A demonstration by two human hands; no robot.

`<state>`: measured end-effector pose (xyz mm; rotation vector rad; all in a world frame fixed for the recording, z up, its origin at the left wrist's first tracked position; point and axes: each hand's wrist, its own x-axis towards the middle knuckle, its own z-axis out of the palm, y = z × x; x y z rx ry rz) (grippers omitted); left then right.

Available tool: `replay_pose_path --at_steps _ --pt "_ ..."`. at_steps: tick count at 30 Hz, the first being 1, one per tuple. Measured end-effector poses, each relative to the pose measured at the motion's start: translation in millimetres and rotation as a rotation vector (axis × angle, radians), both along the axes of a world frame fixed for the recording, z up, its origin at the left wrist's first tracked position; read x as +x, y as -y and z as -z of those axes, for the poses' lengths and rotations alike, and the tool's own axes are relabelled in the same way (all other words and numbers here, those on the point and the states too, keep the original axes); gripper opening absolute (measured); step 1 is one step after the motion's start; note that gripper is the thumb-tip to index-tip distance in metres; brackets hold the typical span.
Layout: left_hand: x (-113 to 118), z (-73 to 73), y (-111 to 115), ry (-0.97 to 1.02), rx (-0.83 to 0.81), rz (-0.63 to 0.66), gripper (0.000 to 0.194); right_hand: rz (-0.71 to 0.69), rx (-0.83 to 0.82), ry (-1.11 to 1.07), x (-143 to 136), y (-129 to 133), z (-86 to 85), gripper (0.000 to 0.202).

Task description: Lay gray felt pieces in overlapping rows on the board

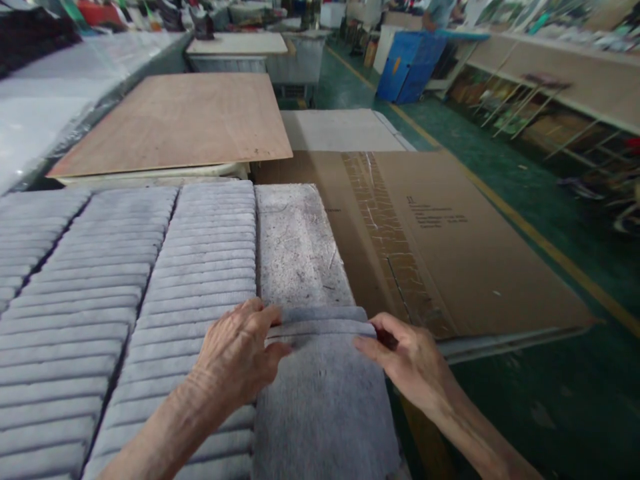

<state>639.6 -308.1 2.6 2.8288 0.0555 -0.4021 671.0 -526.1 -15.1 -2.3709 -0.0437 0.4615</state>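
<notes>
Head view, at the far left: a long table with a pale, shiny covering ran back beside the work. Next to it, columns of grey felt-like strips lay side by side, each strip overlapping its neighbour like roof tiles, with dark gaps between the columns. Beyond their far ends a brown wooden board lay flat.

The left hand reached over the nearest column, its thumb and fingers drawn narrow on the left end of a grey piece's upper edge. That piece lay in the rightmost column, between the two hands, its broad face toward the wearer and its upper edge over another grey strip. Behind these, a speckled, worn base board showed bare.

The right hand pinched the same piece at its upper right corner, thumb on the face. Just beyond that hand spread a large sheet of cardboard, with wrinkled clear tape and small print too blurred to read.

Farther back stood a blue cabinet, with a person partly visible behind it. At the far right, a yellow line crossed the green floor before a long bench.
</notes>
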Motion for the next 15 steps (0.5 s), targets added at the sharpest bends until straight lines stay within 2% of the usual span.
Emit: replay_pose_path --at_steps 4,8,15 --pt "0 -0.1 0 -0.007 -0.031 -0.043 0.015 0.066 0.118 -0.015 -5 3 6.4 0.019" --pt "3 -2.0 3 -0.051 -0.020 -0.053 0.015 0.067 0.116 0.016 -3 3 11.4 0.017" --pt "3 -0.7 3 -0.039 0.006 -0.073 0.015 0.104 0.110 0.038 -2 -2 7.0 0.017"
